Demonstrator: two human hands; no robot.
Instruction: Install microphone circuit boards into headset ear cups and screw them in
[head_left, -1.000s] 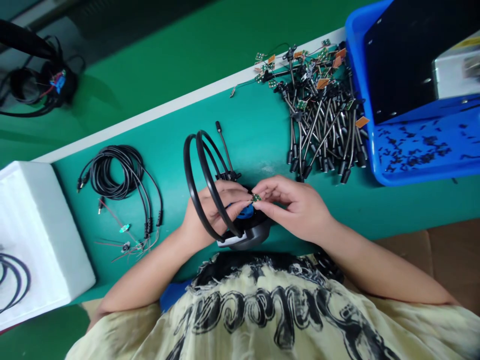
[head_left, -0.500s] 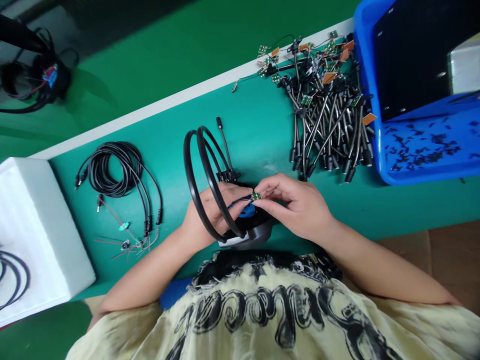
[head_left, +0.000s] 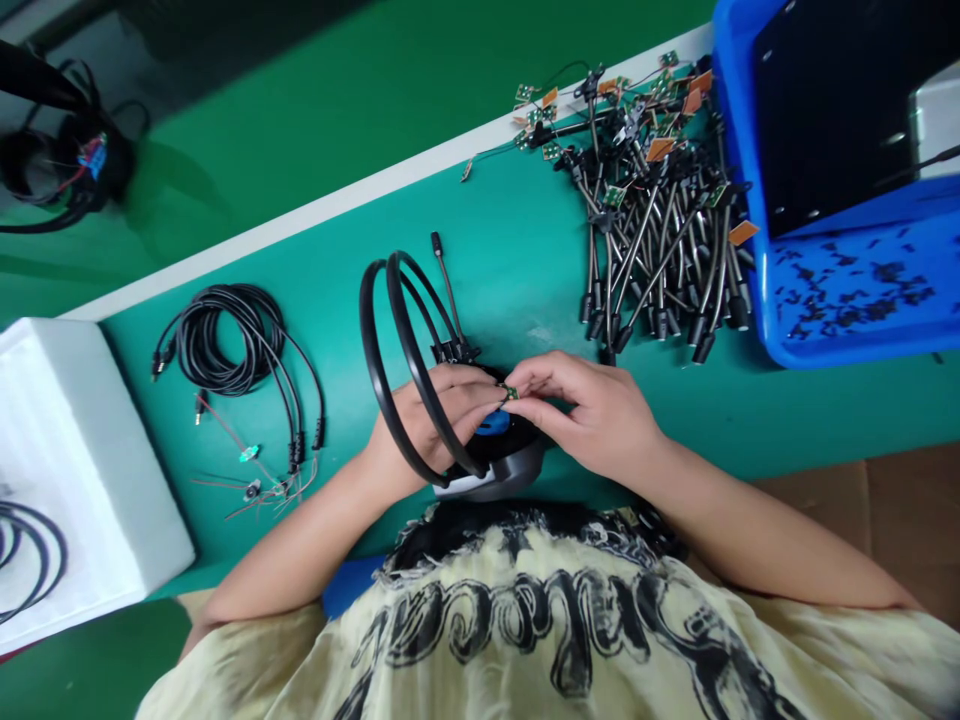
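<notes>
A small green circuit board (head_left: 512, 393) is pinched between the thumb and forefinger of my right hand (head_left: 600, 405). My left hand (head_left: 442, 415) reaches through the black headband of a headset (head_left: 405, 340); its fingertips are closed at the board's left edge, apparently on a thin wire there. Beneath my fingers lies the headset's open ear cup (head_left: 517, 465), with a blue part (head_left: 493, 421) inside. A microphone boom (head_left: 444, 275) sticks out from the headset's far side, away from me. My fingers hide much of the ear cup's inside.
Coiled black cables (head_left: 225, 340) with bare wire ends lie at left, beside a white foam box (head_left: 97, 450). A pile of microphone booms (head_left: 660, 250) with small boards lies at right. Beyond it stands a blue tray (head_left: 761, 300) holding small black pieces and a black panel (head_left: 832, 110).
The left fingers have closed in over the board's left side, and the board is turned slightly, showing less of its face. The headband has shifted a little to the left.
</notes>
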